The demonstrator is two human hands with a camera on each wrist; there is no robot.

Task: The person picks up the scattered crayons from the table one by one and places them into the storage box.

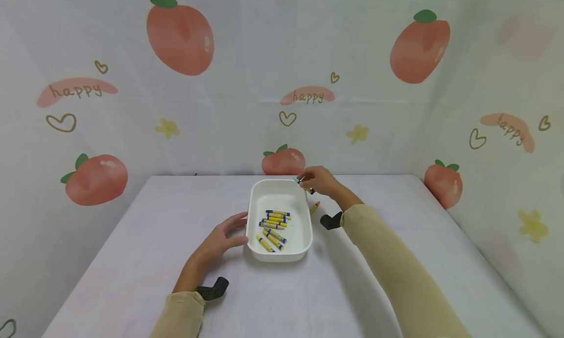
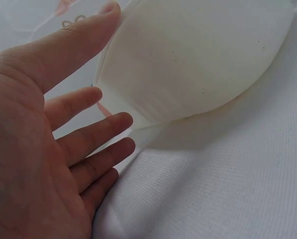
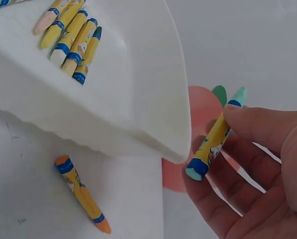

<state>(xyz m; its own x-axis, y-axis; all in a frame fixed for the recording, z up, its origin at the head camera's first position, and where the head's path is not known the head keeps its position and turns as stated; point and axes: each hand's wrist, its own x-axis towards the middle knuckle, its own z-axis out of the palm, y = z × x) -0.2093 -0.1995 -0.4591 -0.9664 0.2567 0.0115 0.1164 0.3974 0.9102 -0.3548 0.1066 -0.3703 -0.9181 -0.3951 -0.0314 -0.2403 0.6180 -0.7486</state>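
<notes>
Between thumb and fingertips, my right hand (image 1: pixel 322 181) pinches a mint-green crayon (image 3: pixel 217 134) with a yellow-and-blue wrapper, just beyond the right rim of a white plastic tray (image 1: pixel 301 220). Several wrapped crayons (image 1: pixel 276 219) lie in that tray, most in a loose row and a few slanted nearer the front. My left hand (image 1: pixel 222 236) is at the tray's left side, its fingers spread and relaxed, thumb and fingertips right at the wall. On the table, an orange crayon (image 3: pixel 83 195) lies outside the tray on the right, below the right hand.
A white cloth covers the table (image 1: pixel 198 196). Behind and at the sides hangs a pale curtain (image 1: pixel 246 49) printed with fruit, hearts and lettering. Black wrist devices sit at both cuffs, the left one (image 1: pixel 213 289) over the table in front of the tray.
</notes>
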